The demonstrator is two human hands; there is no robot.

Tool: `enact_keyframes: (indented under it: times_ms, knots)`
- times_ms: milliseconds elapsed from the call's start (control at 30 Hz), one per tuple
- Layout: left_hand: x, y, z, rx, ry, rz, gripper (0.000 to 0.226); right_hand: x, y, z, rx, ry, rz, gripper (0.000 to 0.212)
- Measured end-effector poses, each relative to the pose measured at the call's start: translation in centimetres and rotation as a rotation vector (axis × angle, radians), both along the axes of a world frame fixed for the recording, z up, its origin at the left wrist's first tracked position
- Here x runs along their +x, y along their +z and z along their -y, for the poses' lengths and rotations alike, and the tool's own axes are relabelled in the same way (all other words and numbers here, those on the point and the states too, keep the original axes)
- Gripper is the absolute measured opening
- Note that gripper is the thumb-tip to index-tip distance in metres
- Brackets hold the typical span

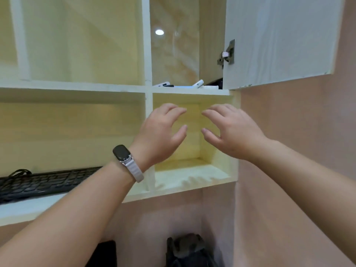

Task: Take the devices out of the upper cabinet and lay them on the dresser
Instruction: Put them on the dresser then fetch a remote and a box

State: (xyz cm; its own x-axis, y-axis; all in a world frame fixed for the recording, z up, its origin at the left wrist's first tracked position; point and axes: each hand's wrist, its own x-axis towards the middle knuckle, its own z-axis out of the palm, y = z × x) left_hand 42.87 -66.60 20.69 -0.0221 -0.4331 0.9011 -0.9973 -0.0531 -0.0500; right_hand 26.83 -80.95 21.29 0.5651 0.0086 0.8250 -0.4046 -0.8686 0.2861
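Fingers (174,108) of the left hand (159,132) and right hand (233,132) are spread, loosely curved, holding nothing. The devices (198,83) lie at 12 o'clock above both hands, in the open upper cabinet (190,91), long axes roughly crosswise. Neither hand is clearly nearer.

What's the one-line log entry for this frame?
stage: pre-grasp | left hand: open, empty | right hand: open, empty | devices: in upper cabinet | door: open

Black keyboard (44,183) on lower left shelf (28,208), looped cable (19,172) just behind it; dark bag (187,251) below
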Motion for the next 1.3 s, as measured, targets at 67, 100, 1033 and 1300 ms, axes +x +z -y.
enact_keyframes:
  times_ms: [67, 100, 1033, 1300]
  knots:
    - [-0.2, 3.2, 1.1, 0.004, -0.042, -0.053, 0.046, 1.0, 2.6, 1.0, -0.062, 0.001, -0.002, 0.056]
    - [-0.4, 4.9, 1.5, 0.008, -0.028, -0.059, 0.046, 1.4, 3.9, 1.5, -0.066, 0.002, -0.013, 0.058]
    - [-1.1, 15.5, 5.1, 0.554, 0.710, -0.064, 0.031, 9.0, 13.1, 7.6, 0.215, 0.200, -0.404, 0.071]
    - [-1.4, 13.4, 3.3, 0.412, 0.617, 0.044, 0.035, 7.0, 12.1, 7.7, 0.174, 0.243, -0.249, 0.056]
